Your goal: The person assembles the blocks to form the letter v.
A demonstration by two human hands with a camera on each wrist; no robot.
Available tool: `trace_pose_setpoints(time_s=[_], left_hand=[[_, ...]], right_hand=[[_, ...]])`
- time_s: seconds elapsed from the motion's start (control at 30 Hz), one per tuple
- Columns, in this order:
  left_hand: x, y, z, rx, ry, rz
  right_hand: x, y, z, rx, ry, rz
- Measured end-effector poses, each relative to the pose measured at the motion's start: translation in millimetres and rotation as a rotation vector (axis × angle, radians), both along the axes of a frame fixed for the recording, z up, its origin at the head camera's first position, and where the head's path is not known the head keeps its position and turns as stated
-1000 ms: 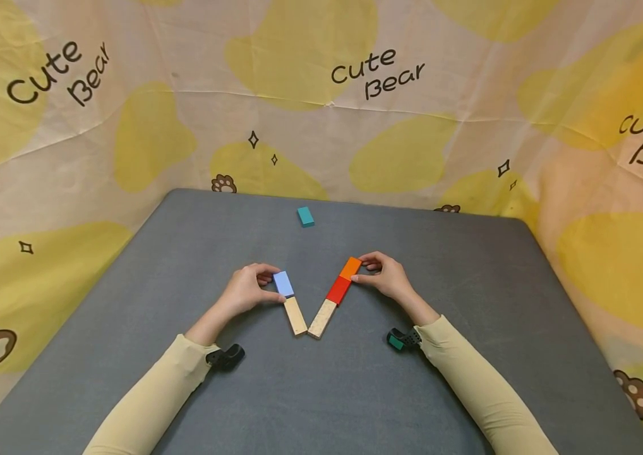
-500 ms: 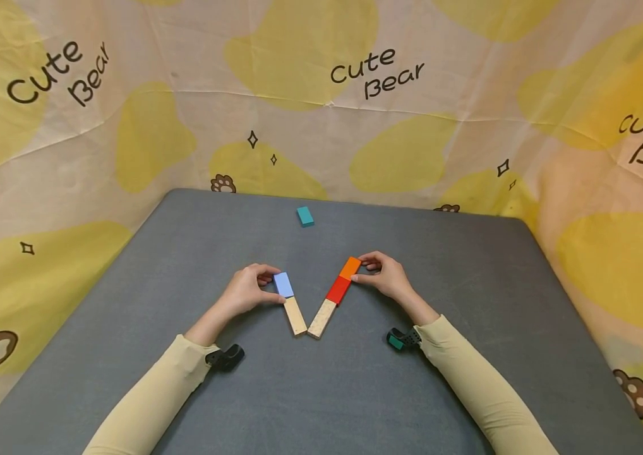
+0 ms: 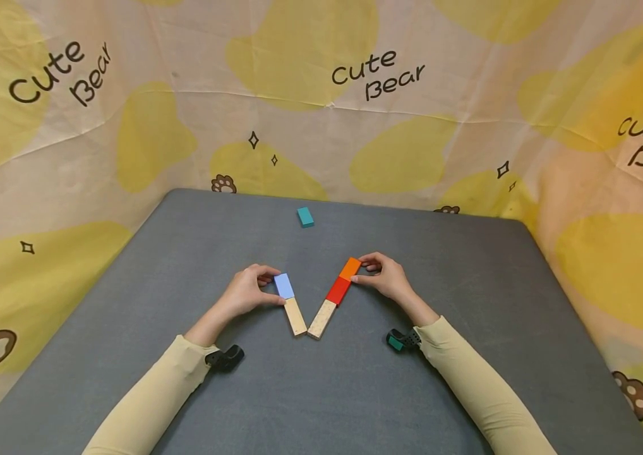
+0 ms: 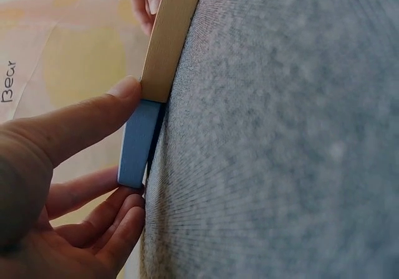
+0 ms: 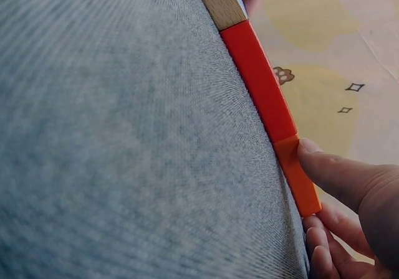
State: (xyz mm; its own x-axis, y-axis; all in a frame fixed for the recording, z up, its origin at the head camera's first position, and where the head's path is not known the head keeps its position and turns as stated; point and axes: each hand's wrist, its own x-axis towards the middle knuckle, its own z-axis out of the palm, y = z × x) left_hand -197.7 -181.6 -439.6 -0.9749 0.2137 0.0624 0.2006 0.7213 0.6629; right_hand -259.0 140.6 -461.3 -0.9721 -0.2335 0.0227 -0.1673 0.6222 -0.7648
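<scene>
Flat blocks lie in a V on the table. Its left arm is a blue block (image 3: 284, 285) end to end with a plain wooden block (image 3: 295, 316). An orange block (image 3: 350, 268), a red block (image 3: 338, 290) and a speckled wooden block (image 3: 321, 318) form the right arm. My left hand (image 3: 246, 290) pinches the blue block, the thumb (image 4: 128, 89) by its joint with the wood and the fingers at its far end. With its thumb (image 5: 312, 148) near the red joint and fingers at the outer end, my right hand (image 3: 385, 276) pinches the orange block.
A teal block (image 3: 306, 217) lies alone near the back edge of the grey table (image 3: 321, 404). Behind and beside the table hangs a patterned cloth (image 3: 321, 126). Both wrists carry a small dark camera mount.
</scene>
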Motion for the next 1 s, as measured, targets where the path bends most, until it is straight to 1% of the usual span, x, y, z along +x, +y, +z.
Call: trace_pose_setpoints(time_s=[0.13, 0.33, 0.5, 0.7, 0.83, 1.0], left_hand=[[0.0, -0.4, -1.2, 0.009, -0.001, 0.002], [1.2, -0.1, 0.3, 0.016, -0.011, 0.005], [1.3, -1.0, 0.0, 0.007, -0.004, -0.001], [-6.4, -3.5, -5.4, 0.015, -0.007, -0.015], [-7.0, -3.5, -6.2, 0.012, -0.012, -0.017], [-7.2, -3.4, -4.1, 0.009, -0.025, -0.019]], right_hand=[[-0.6, -0.2, -0.7, -0.004, 0.002, -0.002], [-1.3, 0.0, -2.3, 0.000, 0.008, 0.001], [-1.2, 0.1, -2.5, 0.002, 0.007, 0.004], [-4.4, -1.1, -3.6, 0.002, 0.008, -0.007], [-5.2, -1.1, -3.9, 0.007, 0.008, -0.012], [-5.7, -1.3, -3.8, 0.005, 0.007, -0.013]])
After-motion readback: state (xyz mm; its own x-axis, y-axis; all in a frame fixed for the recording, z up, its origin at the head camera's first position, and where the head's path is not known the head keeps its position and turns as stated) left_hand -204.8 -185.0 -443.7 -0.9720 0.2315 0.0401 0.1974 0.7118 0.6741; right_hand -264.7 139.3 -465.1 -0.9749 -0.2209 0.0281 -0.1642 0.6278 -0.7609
